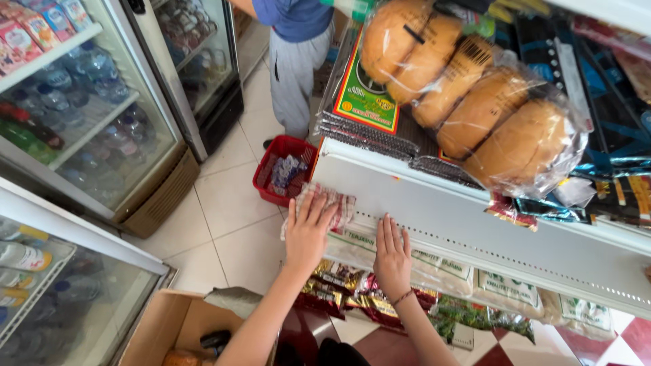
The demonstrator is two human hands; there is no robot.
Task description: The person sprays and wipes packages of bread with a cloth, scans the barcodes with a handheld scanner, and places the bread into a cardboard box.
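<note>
Open floor tiles [230, 224] left of shelf [475, 224]; red basket [281, 169] perhaps obstructing.

Your left hand [306, 230] presses a cloth [330, 202] checked in red, white and grey against a pale grey-white shelf edge [434, 217] dotted with a row of small holes; your right hand [392, 254], with a dark band at its wrist, lies on the same edge. The buns [475, 102] above you are golden brown under clear wrap. The flat pack [366, 91] beside them is green with a red and yellow border. The basket [283, 169] is red, the floor tiles [224, 217] are cream, and the carton [169, 325] is brown.
</note>
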